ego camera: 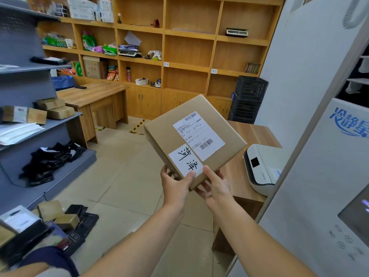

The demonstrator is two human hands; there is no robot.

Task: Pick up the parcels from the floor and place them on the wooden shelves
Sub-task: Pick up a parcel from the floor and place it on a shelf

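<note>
I hold a flat brown cardboard parcel (175, 124) in front of me at chest height, tilted, with a white shipping label and a handwritten white sticker facing up. My left hand (175, 185) grips its near corner from the left, thumb on the sticker. My right hand (216, 187) supports the same corner from the right and beneath. The wooden shelves (188, 35) fill the far wall; their middle and right compartments are mostly bare. More parcels (60, 218), brown boxes and black bags, lie on the floor at lower left.
A grey metal rack (30, 124) with boxes and black bags stands on the left. A wooden desk (93, 92) sits behind it. At right are a wooden counter (253, 132) with a white printer (261, 166), stacked black crates (247, 98) and a tall white machine (319, 156).
</note>
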